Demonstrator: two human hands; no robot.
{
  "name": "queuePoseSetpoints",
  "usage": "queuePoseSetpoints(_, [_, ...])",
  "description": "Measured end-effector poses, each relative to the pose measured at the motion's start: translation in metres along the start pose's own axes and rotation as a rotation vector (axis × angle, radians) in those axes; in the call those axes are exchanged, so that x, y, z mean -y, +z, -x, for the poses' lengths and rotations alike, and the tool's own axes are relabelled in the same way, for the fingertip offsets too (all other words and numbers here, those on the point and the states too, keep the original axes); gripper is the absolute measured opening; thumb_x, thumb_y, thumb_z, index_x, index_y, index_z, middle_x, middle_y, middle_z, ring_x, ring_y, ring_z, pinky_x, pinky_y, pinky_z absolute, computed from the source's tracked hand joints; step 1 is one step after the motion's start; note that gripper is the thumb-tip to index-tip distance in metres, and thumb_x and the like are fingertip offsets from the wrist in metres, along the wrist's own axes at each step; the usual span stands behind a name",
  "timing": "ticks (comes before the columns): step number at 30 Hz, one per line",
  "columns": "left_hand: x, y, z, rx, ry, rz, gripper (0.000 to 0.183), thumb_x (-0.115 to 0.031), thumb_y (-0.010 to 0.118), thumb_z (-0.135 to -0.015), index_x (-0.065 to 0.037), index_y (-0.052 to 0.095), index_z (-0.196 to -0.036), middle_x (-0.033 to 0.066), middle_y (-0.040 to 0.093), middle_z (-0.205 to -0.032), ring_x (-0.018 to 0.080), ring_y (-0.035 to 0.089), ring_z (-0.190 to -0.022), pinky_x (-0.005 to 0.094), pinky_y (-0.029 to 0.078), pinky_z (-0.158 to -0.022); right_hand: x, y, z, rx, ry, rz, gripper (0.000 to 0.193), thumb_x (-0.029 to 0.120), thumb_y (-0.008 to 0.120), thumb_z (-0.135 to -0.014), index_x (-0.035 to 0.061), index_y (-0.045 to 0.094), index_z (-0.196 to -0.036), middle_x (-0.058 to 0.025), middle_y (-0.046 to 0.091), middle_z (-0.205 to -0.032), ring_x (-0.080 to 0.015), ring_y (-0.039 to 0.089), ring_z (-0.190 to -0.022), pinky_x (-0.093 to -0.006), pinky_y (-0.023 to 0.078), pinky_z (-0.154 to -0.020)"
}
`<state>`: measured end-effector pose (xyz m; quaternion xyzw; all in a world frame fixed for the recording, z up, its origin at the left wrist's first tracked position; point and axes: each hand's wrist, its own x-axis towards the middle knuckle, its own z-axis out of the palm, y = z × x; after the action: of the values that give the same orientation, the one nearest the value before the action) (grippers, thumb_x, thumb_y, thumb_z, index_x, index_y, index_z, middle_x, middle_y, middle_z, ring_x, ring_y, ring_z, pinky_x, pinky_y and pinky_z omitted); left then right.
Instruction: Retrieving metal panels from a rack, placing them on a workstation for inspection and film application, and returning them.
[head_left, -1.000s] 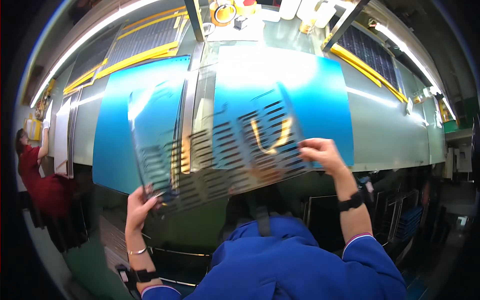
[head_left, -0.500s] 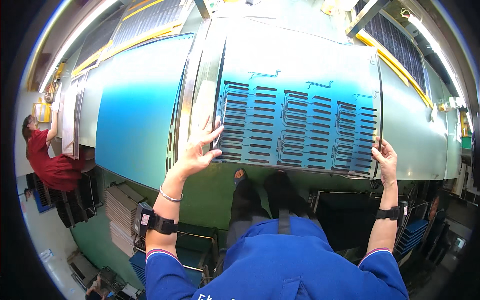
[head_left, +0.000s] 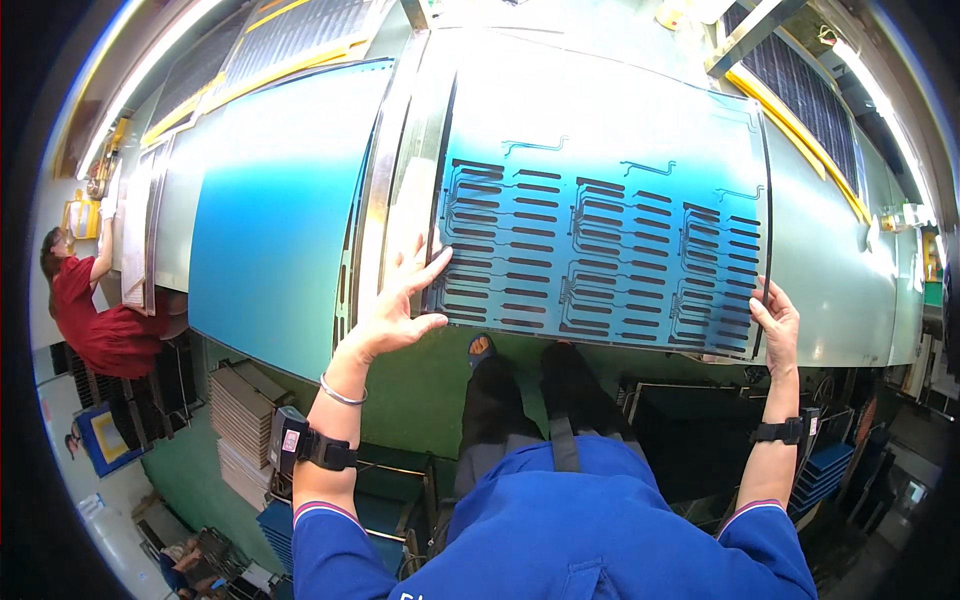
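A large sheet with dark printed circuit-like lines and bars [head_left: 610, 235] lies on the worktop before me, its near edge toward my body. The far part is washed out by glare. My left hand [head_left: 400, 300] is at its left edge near the front corner, fingers spread and thumb apart, touching the edge. At the right edge, my right hand [head_left: 776, 322] pinches the sheet's border between thumb and fingers. A plain blue panel [head_left: 275, 220] lies to the left, beyond a metal strip [head_left: 378, 190].
Yellow-edged dark racks [head_left: 800, 130] stand at the back on both sides. A person in red [head_left: 100, 310] works at the far left. Stacked boards [head_left: 245, 410] and dark carts [head_left: 700, 430] stand below the worktop. Another person [head_left: 180, 565] is partly visible at lower left.
The printed sheet and both hands sit very slightly farther right and lower in the picture, while the view itself has also shifted a little. Both hands keep their places at its edges.
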<state>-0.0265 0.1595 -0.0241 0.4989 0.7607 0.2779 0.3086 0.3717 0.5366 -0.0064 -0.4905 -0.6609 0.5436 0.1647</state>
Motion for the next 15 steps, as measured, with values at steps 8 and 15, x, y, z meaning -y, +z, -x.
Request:
queuePoseSetpoints(8, [0.003, 0.003, 0.001, -0.010, 0.007, 0.001, 0.085, -0.017, 0.075, -0.067, -0.013, 0.034, -0.141, 0.0161, 0.019, -0.150, 0.0292, 0.005, -0.141, 0.0440, 0.000, -0.113, -0.005, 0.003, -0.006, 0.010, 0.031, -0.043, 0.044, 0.007, 0.069, -0.079, 0.0048, 0.057, -0.121, -0.0039, 0.063, -0.100, -0.0088, 0.058, -0.090, -0.0232, 0.048, -0.081])
queuePoseSetpoints(15, [-0.009, -0.004, -0.020, -0.011, 0.037, -0.067, 0.085, -0.010, 0.071, -0.065, -0.013, 0.034, -0.141, 0.0175, 0.020, -0.149, 0.0333, 0.012, -0.140, 0.0460, 0.005, -0.112, 0.032, -0.018, -0.016, 0.321, -0.020, -0.477, 0.059, 0.005, 0.068, -0.075, 0.0018, 0.041, -0.128, -0.0149, 0.053, -0.121, -0.0236, 0.053, -0.112, -0.0374, 0.044, -0.094])
